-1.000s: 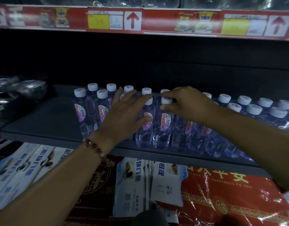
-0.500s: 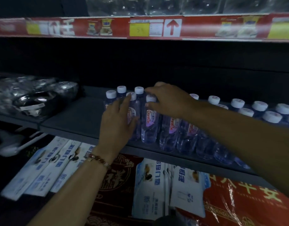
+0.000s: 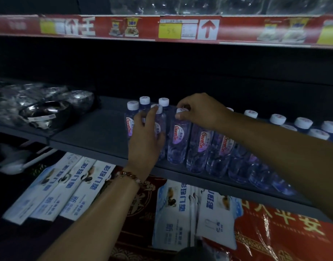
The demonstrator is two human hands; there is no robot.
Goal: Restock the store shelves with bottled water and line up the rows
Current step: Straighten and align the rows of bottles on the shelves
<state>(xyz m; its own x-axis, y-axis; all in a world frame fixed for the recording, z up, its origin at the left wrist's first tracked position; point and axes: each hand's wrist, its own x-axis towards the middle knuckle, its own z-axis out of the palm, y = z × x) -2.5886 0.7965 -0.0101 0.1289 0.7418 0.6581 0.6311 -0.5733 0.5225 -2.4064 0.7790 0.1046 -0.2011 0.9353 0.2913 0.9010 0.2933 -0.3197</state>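
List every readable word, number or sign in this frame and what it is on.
"GantCn", as best it reads: water bottle labels.
Red up arrow: white card on upper shelf strip.
Yellow price tag: digits too blurred.
Blue Chinese characters: white packs below, too blurred.
Gold characters: red bag, cut off.

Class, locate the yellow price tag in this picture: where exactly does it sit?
In the head view, the yellow price tag sits on the red shelf-edge strip above the water bottles, just left of the red arrow sign.
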